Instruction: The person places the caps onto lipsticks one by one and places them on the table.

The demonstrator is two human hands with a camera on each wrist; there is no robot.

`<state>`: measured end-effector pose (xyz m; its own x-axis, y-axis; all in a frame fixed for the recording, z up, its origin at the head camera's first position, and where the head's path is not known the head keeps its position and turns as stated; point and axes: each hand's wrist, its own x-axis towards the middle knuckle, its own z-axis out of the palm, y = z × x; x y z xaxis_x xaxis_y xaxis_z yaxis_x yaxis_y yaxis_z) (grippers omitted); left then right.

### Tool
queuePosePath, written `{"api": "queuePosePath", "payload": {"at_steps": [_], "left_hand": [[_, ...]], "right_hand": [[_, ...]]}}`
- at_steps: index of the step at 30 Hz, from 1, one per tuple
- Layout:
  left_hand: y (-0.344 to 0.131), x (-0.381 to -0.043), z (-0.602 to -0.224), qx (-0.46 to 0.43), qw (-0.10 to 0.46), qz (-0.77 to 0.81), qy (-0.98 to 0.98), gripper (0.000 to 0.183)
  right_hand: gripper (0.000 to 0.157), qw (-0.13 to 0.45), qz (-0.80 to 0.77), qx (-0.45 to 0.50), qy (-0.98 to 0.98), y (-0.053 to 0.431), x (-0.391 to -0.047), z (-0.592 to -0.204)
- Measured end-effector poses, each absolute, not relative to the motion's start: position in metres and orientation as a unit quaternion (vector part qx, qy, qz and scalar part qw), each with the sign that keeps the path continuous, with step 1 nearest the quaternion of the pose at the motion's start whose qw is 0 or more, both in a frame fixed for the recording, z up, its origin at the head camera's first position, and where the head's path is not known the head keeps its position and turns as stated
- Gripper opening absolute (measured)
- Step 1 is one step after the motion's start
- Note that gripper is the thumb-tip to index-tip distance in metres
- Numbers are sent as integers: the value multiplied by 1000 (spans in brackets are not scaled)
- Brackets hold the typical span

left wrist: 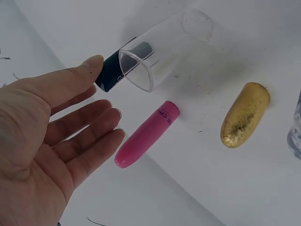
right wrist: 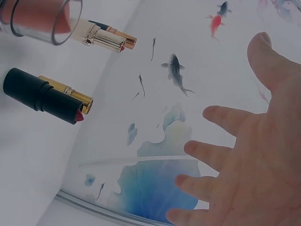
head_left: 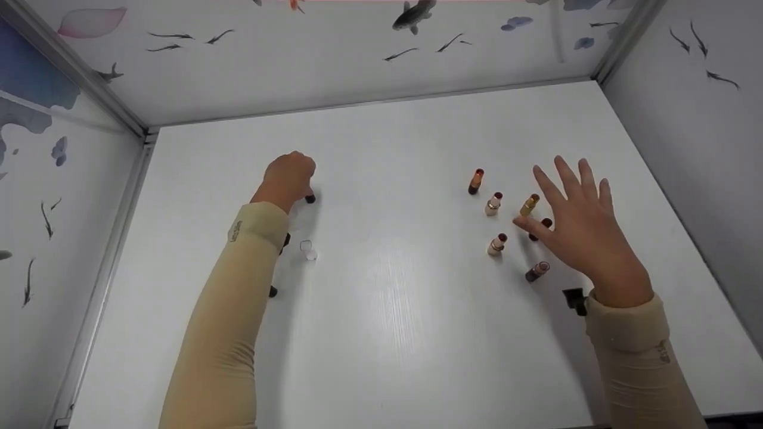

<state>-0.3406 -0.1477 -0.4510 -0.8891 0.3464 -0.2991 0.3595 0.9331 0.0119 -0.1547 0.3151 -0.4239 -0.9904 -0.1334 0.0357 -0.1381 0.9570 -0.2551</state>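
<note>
Lipsticks (head_left: pixel 493 208), wht tbl (head_left: pixel 387 333), fish-print walls (head_left: pixel 334 71)

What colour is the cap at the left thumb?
Near black; the cap shows best in the left wrist view.

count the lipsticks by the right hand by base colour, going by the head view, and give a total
Dark-based lipsticks: 3
Pale-based lipsticks: 2
Gold-based lipstick: 1
Total: 6
</note>
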Motion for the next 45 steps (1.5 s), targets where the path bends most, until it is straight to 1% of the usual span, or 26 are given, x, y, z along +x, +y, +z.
{"api": "queuePosePath", "payload": {"at_steps": [3, 8, 14, 18, 21, 25, 28, 31, 33, 38, 41, 45], "left_hand": [[-147, -341, -453, 176, 146, -25, 973, 23], [-144, -339, -457, 160, 138, -11, 977, 21], [-143, -338, -463, 125, 133, 64, 981, 18], [-144, -339, -464, 115, 134, 100, 979, 13], [-141, -340, -464, 127, 127, 71, 981, 15], [-135, -340, -463, 135, 121, 18, 983, 22], [-133, -342, -463, 135, 121, 1, 983, 23], [-134, -343, -464, 133, 121, 0, 984, 23], [-135, -343, -464, 133, 122, 4, 984, 23], [-137, -343, -465, 132, 123, 12, 983, 23], [-137, -344, -465, 126, 125, 19, 984, 23], [-139, -344, -466, 124, 126, 22, 984, 23]], "right_hand": [[90, 6, 132, 74, -988, 314, -156, -423], [92, -8, 130, 84, -988, 312, -165, -417], [94, -42, 147, 97, -983, 306, -185, -401], [94, -44, 137, 119, -982, 299, -203, -384], [92, -78, 130, 122, -981, 292, -224, -374], [91, -161, 120, 111, -973, 281, -259, -375], [85, -206, 100, 119, -966, 272, -282, -386], [77, -228, 82, 134, -961, 261, -297, -402], [71, -228, 73, 141, -961, 254, -305, -413], [53, -206, 41, 157, -965, 242, -315, -435], [42, -217, 36, 146, -964, 242, -318, -446], [32, -226, 60, 129, -964, 244, -321, -457]]}}
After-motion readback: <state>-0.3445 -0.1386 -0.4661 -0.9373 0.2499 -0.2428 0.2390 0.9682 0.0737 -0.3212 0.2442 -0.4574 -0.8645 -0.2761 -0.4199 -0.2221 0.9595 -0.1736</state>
